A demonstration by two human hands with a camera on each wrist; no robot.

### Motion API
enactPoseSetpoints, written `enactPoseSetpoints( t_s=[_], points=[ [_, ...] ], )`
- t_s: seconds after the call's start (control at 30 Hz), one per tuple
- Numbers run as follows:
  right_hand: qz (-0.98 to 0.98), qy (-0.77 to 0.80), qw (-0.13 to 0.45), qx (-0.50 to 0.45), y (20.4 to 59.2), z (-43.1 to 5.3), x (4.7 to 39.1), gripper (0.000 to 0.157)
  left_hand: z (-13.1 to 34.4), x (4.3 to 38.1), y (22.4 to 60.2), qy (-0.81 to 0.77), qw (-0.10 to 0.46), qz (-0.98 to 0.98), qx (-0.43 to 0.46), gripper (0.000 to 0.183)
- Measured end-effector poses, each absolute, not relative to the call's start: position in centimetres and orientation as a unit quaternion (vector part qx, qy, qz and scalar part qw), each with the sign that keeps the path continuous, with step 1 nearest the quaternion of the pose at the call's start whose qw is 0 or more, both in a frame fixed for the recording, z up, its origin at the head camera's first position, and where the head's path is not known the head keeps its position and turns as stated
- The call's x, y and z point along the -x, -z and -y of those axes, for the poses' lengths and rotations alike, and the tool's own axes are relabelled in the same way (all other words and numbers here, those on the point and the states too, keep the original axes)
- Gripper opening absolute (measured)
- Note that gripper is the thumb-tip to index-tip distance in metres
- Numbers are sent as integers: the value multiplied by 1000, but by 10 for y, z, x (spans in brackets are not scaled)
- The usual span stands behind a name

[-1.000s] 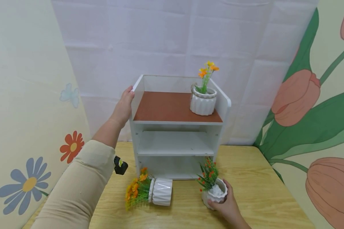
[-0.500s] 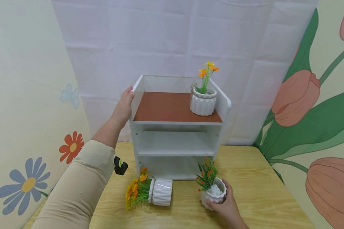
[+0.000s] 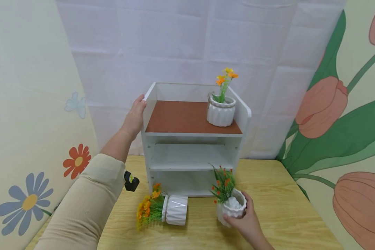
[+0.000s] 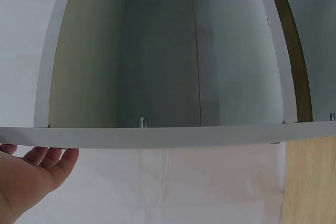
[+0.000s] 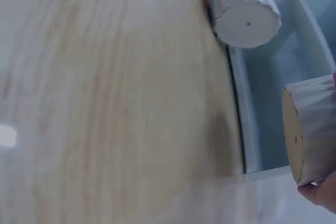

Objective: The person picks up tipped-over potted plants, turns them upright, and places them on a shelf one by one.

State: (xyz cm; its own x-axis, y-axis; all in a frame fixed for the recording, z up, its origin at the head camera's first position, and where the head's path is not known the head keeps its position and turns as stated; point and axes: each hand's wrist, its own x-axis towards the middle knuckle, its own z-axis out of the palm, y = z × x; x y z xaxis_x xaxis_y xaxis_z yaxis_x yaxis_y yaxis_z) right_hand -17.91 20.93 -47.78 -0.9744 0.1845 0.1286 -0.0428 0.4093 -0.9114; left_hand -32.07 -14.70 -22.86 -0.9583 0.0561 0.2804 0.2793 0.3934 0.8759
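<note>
In the head view my right hand grips a white ceramic pot with a green plant dotted with small red flowers. The pot tilts to the left; its flat underside shows in the right wrist view, off the table. My left hand rests its fingers against the outside of the left panel of a white shelf unit, near the top. The fingertips touch that panel in the left wrist view.
A second white pot with orange flowers lies on its side before the shelf. Another pot with yellow-orange flowers stands upright at the right of the brown top. All is on a wooden table; a white cloth hangs behind.
My right hand has moved the red-flowered pot slightly up and to the left, towards the shelf. The left hand and the other pots have stayed in place.
</note>
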Motion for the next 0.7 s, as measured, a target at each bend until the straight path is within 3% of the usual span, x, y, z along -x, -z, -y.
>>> enactPoseSetpoints(
  t_s=[0.7],
  points=[
    [827,-553,98,23,413,-190,173,105,146,320,228,548,101,825,99,61]
  ],
)
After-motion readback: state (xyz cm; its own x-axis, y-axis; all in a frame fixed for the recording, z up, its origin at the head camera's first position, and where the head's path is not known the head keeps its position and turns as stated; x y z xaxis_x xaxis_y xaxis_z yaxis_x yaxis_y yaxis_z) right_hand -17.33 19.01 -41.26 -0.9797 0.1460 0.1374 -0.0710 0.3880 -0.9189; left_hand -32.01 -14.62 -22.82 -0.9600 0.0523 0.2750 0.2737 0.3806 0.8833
